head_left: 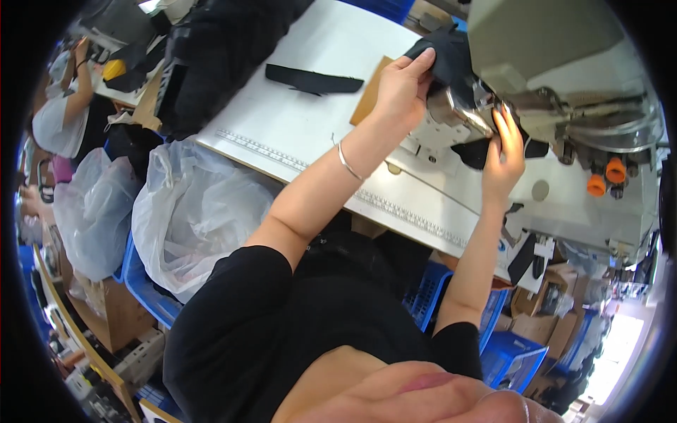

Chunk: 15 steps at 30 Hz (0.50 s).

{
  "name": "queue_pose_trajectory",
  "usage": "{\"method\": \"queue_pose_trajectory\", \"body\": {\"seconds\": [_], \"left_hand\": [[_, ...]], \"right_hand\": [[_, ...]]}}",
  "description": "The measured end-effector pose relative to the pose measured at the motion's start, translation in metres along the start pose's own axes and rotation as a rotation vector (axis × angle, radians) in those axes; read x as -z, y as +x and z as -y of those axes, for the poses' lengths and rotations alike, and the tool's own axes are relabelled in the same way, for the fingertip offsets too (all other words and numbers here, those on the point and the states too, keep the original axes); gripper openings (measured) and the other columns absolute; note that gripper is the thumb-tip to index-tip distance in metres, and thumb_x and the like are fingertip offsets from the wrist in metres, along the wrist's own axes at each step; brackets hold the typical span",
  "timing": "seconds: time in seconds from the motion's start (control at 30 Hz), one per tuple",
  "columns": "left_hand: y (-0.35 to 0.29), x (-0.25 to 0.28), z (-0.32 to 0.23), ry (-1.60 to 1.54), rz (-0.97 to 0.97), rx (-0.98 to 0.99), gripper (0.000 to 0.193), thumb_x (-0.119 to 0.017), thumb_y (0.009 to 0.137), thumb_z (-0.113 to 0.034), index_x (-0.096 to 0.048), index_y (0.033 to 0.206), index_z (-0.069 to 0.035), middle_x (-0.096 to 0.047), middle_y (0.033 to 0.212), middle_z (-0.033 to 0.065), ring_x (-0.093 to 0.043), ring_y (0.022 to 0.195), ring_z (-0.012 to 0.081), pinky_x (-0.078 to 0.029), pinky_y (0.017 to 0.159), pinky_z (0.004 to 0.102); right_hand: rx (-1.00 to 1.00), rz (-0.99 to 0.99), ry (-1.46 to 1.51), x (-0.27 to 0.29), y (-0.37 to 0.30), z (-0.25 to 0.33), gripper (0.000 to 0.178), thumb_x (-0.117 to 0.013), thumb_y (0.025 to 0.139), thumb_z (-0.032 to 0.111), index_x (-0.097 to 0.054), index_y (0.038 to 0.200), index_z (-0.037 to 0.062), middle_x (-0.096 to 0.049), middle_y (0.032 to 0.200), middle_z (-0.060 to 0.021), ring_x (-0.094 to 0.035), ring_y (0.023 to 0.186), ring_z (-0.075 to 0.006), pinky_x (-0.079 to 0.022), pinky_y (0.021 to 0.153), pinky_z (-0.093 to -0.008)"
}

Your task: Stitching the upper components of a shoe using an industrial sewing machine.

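My left hand [403, 88] is closed on a dark piece of fabric [450, 60], thumb on top, beside the head of a sewing machine [546, 42]. The fabric runs toward the machine's metal needle area [462, 113], where part of it is hidden. On the right of that area is my right hand [504, 158], its fingers stretched out up to the metal parts and over a small black fabric piece [474, 153]. That piece shows on both sides of the hand. Whether the two fabrics join cannot be seen.
A black fabric strip [314, 79] lies on the white table [282, 120] with a ruler along its front edge. Dark cloth [211, 63] is heaped at the table's left. A bagged blue basket [144, 289] stands below. Another person [67, 116] sits at far left.
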<state>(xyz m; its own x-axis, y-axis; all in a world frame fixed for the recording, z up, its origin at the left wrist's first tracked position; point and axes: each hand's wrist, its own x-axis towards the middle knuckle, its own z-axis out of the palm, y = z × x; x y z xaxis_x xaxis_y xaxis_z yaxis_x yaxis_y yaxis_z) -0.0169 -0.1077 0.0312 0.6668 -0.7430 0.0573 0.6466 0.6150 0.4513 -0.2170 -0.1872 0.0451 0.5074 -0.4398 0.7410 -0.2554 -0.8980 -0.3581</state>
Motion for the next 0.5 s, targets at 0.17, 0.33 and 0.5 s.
{"method": "queue_pose_trajectory", "body": {"seconds": [0.17, 0.33, 0.5], "left_hand": [[-0.058, 0.002, -0.069, -0.162, 0.108, -0.243, 0.020, -0.062, 0.102, -0.002, -0.064, 0.121, 0.004, -0.071, 0.123, 0.0138, -0.069, 0.115, 0.0222, -0.056, 0.102, 0.0374], [-0.104, 0.046, -0.086, -0.056, 0.069, -0.303, 0.019, -0.065, 0.100, -0.001, -0.068, 0.118, -0.004, -0.074, 0.117, 0.0087, -0.072, 0.105, 0.0189, -0.060, 0.095, 0.0360], [-0.131, 0.058, -0.095, 0.005, 0.064, -0.336, 0.018, -0.066, 0.100, -0.003, -0.068, 0.118, -0.004, -0.074, 0.116, 0.0074, -0.071, 0.104, 0.0180, -0.060, 0.093, 0.0370]], "right_hand": [[0.085, -0.100, 0.143, -0.036, -0.065, 0.072, 0.035, -0.059, 0.094, -0.006, -0.069, 0.127, -0.0011, -0.070, 0.129, -0.0166, -0.066, 0.113, -0.0309, -0.048, 0.100, -0.0368], [0.087, 0.007, 0.461, -0.060, -0.007, 0.140, 0.031, -0.058, 0.100, 0.004, -0.068, 0.129, -0.0012, -0.073, 0.123, -0.0130, -0.069, 0.109, -0.0257, -0.050, 0.096, -0.0342], [-0.142, 0.211, 0.725, -0.081, 0.064, 0.168, 0.026, -0.067, 0.102, 0.023, -0.076, 0.111, 0.0007, -0.074, 0.093, -0.0056, -0.064, 0.085, -0.0111, -0.049, 0.080, -0.0261]]}}
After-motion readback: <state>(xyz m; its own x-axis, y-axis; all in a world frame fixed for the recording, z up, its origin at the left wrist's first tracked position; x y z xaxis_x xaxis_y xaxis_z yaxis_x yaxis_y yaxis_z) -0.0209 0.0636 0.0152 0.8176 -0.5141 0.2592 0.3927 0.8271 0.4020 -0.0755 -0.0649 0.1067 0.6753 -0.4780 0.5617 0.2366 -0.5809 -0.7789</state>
